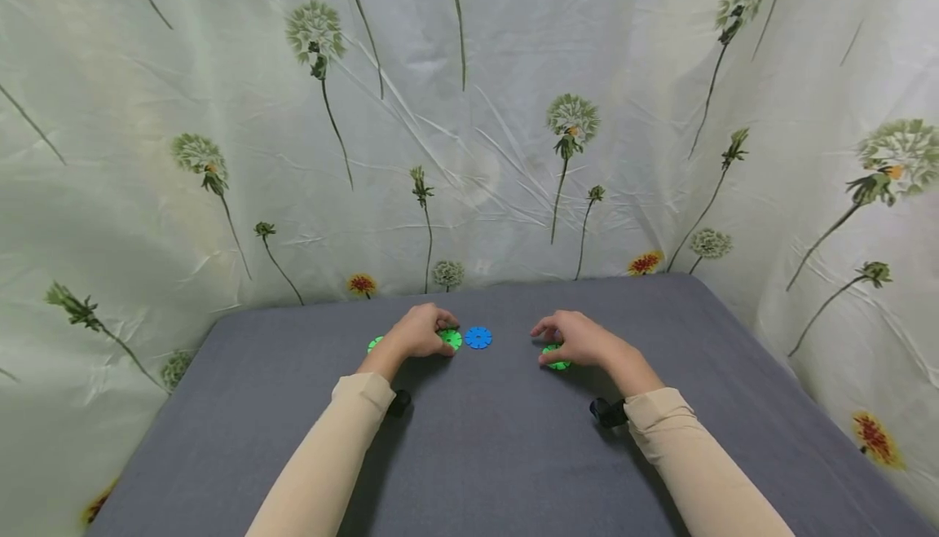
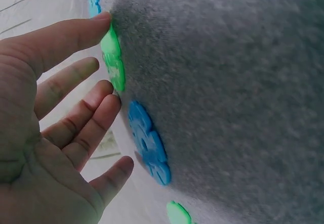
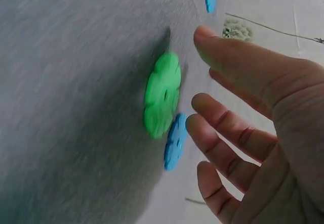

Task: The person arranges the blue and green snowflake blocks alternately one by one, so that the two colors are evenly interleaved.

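Observation:
My left hand [image 1: 421,332] hovers at a green notched disc [image 1: 451,339], its thumb tip overlapping the disc's edge in the left wrist view and the fingers spread loosely. A blue notched disc [image 2: 148,144] lies near those fingertips, hidden under the hand in the head view. My right hand [image 1: 581,339] is held over another green disc [image 3: 163,95], fingers apart and thumb extended. In the right wrist view a gap shows between these fingers and the disc. Behind it is a blue disc [image 3: 175,141], which the hand covers in the head view.
Between the hands lies a blue disc [image 1: 478,337] on the grey cloth-covered table [image 1: 484,447]. One more green disc [image 1: 375,344] shows partly beyond the left wrist. A curtain [image 1: 484,154] with a dandelion print hangs along the table's back and sides.

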`<state>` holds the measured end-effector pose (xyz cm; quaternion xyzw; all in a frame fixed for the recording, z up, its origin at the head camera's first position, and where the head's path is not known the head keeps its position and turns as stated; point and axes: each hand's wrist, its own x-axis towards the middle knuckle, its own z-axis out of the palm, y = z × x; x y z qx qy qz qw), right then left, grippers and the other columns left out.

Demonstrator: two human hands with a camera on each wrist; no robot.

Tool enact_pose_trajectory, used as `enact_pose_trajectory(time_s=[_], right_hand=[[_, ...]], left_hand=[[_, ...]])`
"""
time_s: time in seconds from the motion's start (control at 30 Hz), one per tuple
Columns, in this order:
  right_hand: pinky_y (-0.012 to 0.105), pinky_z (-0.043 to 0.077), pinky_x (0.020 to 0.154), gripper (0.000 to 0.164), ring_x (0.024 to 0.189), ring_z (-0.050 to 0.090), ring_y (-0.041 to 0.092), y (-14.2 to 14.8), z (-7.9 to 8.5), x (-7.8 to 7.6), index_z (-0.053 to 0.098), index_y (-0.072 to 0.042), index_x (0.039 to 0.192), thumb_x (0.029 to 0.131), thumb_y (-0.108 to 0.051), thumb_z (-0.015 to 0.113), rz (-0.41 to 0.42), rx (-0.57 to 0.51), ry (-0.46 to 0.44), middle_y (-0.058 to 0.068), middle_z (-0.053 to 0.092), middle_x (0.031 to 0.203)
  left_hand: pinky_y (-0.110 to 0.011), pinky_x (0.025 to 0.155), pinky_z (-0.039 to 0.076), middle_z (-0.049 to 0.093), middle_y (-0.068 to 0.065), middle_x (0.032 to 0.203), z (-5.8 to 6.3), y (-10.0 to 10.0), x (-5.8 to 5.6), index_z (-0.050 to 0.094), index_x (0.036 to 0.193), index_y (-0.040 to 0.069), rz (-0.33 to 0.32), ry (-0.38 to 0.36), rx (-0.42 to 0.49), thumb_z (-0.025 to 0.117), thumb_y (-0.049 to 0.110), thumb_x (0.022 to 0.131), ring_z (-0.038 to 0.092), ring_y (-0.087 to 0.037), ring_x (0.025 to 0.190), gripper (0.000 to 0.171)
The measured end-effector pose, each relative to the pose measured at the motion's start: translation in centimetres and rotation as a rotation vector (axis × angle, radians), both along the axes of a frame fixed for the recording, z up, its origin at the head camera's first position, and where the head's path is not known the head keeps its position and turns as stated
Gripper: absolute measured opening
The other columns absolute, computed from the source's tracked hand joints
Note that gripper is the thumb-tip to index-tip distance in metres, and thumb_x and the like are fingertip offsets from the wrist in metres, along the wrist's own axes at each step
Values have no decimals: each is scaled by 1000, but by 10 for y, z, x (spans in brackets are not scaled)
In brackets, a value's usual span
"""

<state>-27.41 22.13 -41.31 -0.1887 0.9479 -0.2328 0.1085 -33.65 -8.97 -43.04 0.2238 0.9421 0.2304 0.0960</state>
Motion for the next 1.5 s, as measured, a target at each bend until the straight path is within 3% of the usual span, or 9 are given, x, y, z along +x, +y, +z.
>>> enact_pose_trajectory(time_s=[0.2,0.47,0.77,1.0,1.2,1.5], right_hand=[[45,59,91,45,105,70,27,12,-3,8,76,-4,130,91,-21,89,2,59,34,12,71,114],[46,60,92,47,109,70,32,15,-9,16,75,-4,133,91,-21,88,-20,53,29,15,70,118],[43,59,90,44,103,67,24,19,-15,18,76,-6,132,92,-20,87,-37,37,38,12,66,117],[39,59,86,39,97,68,20,23,-14,18,77,-5,123,87,-16,91,-28,-27,-20,7,72,108],[36,53,81,37,90,60,16,28,-18,24,67,-8,114,87,-18,92,-33,-81,-43,6,67,103],[31,49,80,48,89,56,15,41,-25,35,67,-8,125,87,-20,92,-28,-198,-53,5,65,106]], left_hand=[[-48,101,58,75,-9,125,0,8,-1,79,128,13,-31,-2,29,92,24,87,69,-28,118,45],[-45,105,57,75,-9,125,-3,22,-4,79,128,13,-54,-18,60,93,23,87,69,-27,119,44],[-45,107,56,77,-9,124,-7,34,-6,80,127,13,-49,-14,51,92,24,87,70,-26,120,43],[-44,105,57,77,-8,121,-7,38,-7,82,124,14,-37,4,40,93,22,86,70,-26,118,40],[-43,105,57,78,-8,121,-6,40,-6,83,123,15,-27,9,35,94,21,85,71,-25,117,39],[-42,104,57,78,-7,120,-7,43,-7,84,120,16,-15,10,31,95,22,84,71,-24,117,38]])
